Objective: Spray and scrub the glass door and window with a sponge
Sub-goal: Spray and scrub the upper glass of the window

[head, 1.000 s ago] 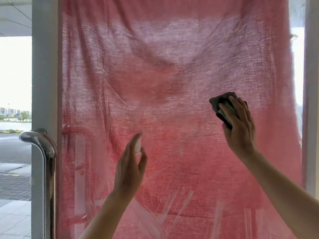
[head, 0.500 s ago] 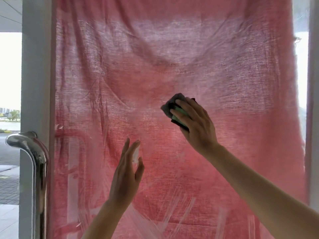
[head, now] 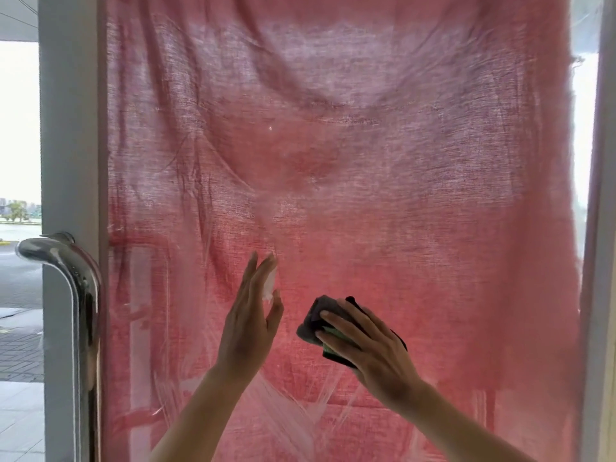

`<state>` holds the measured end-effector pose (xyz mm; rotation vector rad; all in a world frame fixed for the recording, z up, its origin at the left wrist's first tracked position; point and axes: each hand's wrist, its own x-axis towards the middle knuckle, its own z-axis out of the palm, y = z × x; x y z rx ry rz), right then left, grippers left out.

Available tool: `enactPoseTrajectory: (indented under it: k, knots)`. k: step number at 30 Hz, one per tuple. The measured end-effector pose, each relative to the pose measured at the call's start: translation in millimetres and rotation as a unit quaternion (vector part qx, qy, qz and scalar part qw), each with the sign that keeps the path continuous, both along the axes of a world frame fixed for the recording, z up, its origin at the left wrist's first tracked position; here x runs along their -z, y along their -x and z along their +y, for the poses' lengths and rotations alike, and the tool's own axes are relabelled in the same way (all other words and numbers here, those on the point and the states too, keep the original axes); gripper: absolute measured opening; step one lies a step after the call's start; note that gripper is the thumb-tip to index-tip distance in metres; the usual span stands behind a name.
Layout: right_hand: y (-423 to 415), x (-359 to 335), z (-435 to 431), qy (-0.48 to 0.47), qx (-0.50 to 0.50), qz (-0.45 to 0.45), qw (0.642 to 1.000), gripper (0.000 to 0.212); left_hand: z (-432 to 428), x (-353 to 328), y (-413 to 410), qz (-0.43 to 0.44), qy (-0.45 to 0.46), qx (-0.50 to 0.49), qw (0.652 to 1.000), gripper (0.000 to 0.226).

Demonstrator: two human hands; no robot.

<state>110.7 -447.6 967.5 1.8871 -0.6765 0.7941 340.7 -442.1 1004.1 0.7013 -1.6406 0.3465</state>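
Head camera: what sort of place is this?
Likely a building entrance: a glass pane backed by red cloth, a steel pull handle on the door frame, and paving and road outside.

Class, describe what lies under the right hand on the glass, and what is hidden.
Under the right hand lies a dark sponge with a green layer. The hand covers much of it, so its full shape is hidden.

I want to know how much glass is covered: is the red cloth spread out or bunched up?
Spread out: the red cloth hangs across nearly the whole pane, wrinkled, leaving only a bare strip at right.
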Motion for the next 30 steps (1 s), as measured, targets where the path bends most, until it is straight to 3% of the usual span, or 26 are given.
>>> enactPoseTrajectory:
  k: [2,6,9,18,23,30]
  knots:
    - [1.6,-4.6,1.2,-0.006,-0.004,-0.029,1.0,0.066,0.6,-0.8,-4.3,-0.007,-0.003,-0.001,1.0,0.06]
    - [13.9,-32.9,-0.4,0.011,-0.035,-0.132,0.991,0.062,0.6,-2.0,-15.5,-0.018,-0.005,-0.01,1.0,0.055]
    - [19.1,-77.0,-2.9,0.036,-0.036,-0.183,0.982,0.055,-1.1,-1.8,-26.4,-0.038,-0.005,-0.003,0.999,0.055]
    - [-31.3,-228.7,-11.3,0.046,-0.022,-0.29,0.956,0.06,-7.8,-5.0,-40.8,-0.051,-0.011,0.003,0.999,0.061]
    - [-59.2,-210.7,-16.0,0.082,-0.032,-0.232,0.969,0.05,-9.0,-6.9,-44.7,-0.039,-0.002,0.014,0.999,0.056]
    - [-73.1,-107.0,-12.2,0.054,-0.025,-0.128,0.99,0.046,-12.5,-8.3,-47.7,-0.045,-0.003,0.011,0.999,0.054]
